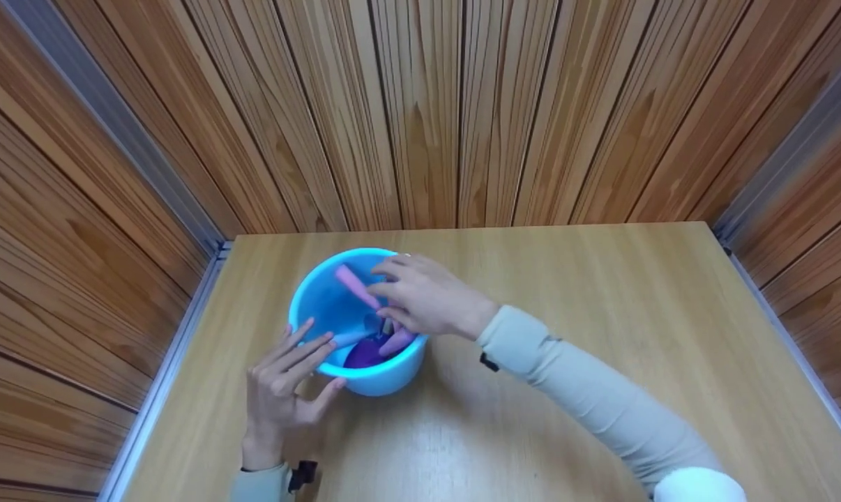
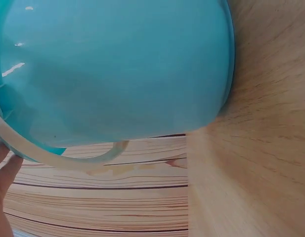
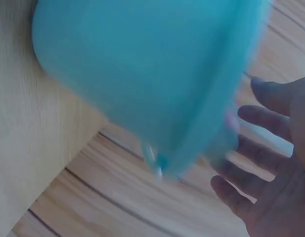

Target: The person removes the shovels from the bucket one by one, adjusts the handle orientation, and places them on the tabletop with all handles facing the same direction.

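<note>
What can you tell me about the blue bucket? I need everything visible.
The bucket is light blue, round and open-topped, with a smooth, glossy, plastic-looking wall. A pale, curved handle hangs outside. It stands mouth up on the table, left of the head view's middle. Pink, purple and blue things lie inside. The left hand appears to touch its rim; the right hand is over the other side, contact unclear.

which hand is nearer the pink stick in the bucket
Right. The right hand is over the right side of the bucket, close to the pink stick; the left hand is at the near-left rim, farther off.
</note>
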Tool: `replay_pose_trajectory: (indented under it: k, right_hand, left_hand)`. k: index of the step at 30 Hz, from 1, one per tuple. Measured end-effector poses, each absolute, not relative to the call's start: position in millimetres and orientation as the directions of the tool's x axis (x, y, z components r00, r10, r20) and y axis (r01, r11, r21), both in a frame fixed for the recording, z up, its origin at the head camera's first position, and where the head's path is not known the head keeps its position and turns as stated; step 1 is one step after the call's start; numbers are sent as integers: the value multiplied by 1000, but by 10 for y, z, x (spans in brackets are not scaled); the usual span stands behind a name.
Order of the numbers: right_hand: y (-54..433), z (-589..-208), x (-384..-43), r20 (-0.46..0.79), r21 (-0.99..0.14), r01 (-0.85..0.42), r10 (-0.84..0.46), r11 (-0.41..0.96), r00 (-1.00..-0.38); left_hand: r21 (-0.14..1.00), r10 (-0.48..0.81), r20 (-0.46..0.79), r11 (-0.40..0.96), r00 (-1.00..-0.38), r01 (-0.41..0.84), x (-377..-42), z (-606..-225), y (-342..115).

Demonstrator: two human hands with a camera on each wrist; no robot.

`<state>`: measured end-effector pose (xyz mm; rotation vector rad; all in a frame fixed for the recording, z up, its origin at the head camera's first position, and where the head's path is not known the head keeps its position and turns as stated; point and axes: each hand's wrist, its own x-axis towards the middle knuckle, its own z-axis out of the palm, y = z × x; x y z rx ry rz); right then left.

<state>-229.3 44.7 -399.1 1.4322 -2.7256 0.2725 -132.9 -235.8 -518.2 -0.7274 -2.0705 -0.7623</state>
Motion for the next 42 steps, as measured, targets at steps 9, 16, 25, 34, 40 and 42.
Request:
replay_pose_trajectory:
  k: [9, 16, 25, 34, 40, 42]
  right_hand:
    - [49, -4095, -2317, -39, 51, -811, -810, 583, -585]
    - [-292, -4055, -2246, -166, 297, -737, -727, 608, -666]
    - [-588, -4165, -2153, -341, 506, -665, -580, 550, -740]
    - [-693, -4236, -2098, -413, 513, -621, -465, 592, -783]
    - [-646, -4152, -2125, -397, 527, -635, -497, 565, -771]
    - [-620, -4094, -2137, -378, 542, -637, -517, 549, -768]
  left_hand:
    - [274, 226, 824, 644, -520, 714, -1336, -5175, -2369]
    - [312, 207, 793, 670, -573, 674, -1270, -5140, -2460]
    - [317, 197, 794, 673, -575, 668, -1256, -5166, -2456]
    - [326, 193, 796, 662, -573, 675, -1247, -5194, -2385]
    - [310, 216, 796, 658, -565, 687, -1282, -5161, -2378]
    - [307, 219, 798, 653, -561, 692, -1294, -5147, -2383]
